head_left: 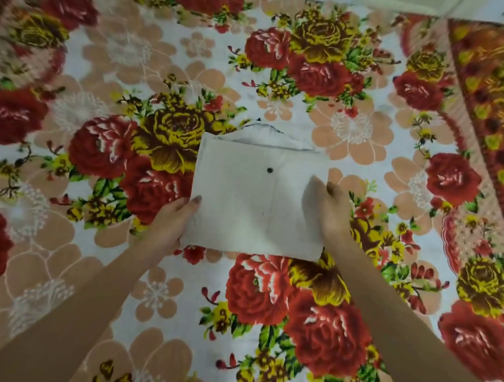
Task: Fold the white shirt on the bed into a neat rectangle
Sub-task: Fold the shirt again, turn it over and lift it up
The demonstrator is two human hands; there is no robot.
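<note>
On the left, left hand (169,222) at the left edge of the white shirt (244,202), close to its near-left corner. Pinches the cloth there, with the thumb on top and the other fingers tucked beneath, out of sight.

In the middle, the white shirt itself, on the bed (193,46) about midway across and well apart from every edge in view. Already down to a compact packet, close to a rectangle. Runs longest from left to right, though only a little longer than deep. Sits slightly skewed, with the near-right corner dropped toward the near edge of the bed. Points its collar (264,135) away, toward the far edge. Shows one dark button (270,170) on the top layer, with a seam running from it toward the near edge. Bulges past the top fold at the collar, so not quite neat along that side.

On the right, right hand (330,210) at the right edge of the packet, about halfway along it. Smeared by motion, so hard to read; most likely pinches the edge, with the thumb over the top layer.

Judging from this: lies squarely between the two hands, one at each end of the long axis, neither plainly nearer. Looks near done. Calls next for squaring the skew and flattening the collar side, keeping both ends level so the layers do not slide apart.
</note>
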